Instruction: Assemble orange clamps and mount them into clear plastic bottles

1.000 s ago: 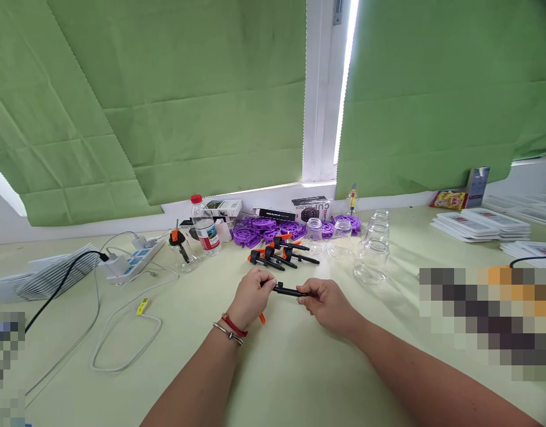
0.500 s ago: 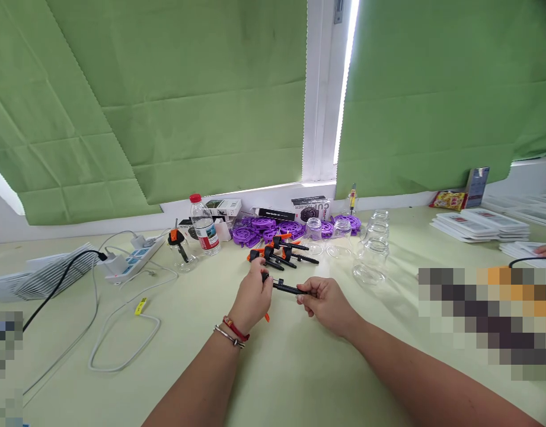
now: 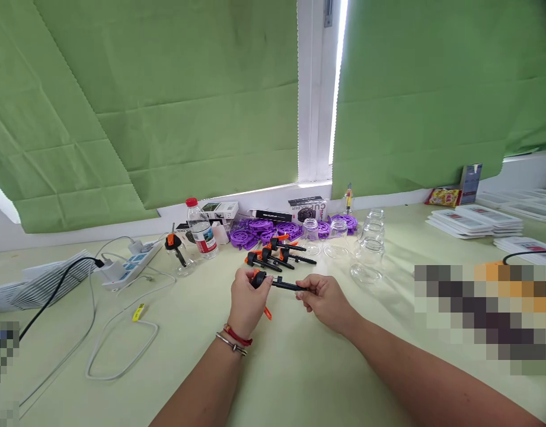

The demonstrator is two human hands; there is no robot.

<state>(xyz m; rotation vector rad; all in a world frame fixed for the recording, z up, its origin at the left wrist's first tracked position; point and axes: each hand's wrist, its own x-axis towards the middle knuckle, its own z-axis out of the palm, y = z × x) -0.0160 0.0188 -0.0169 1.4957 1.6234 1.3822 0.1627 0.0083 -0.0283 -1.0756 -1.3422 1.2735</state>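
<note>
Left hand (image 3: 247,303): fingers re-curled since the earlier frame, baring more of the round black head (image 3: 258,279); thumb and fingers now pinch there, so probably a grip adjustment.
Right hand (image 3: 325,300): fingertips pinching the shaft's (image 3: 289,286) opposite end.
Black tool (image 3: 281,284): spanning between both hands' fingertips, on the wearer's side of the pile of similar tools (image 3: 266,255).

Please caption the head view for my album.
Left hand and right hand hold one black-and-orange piece, similar pieces beyond.
</note>
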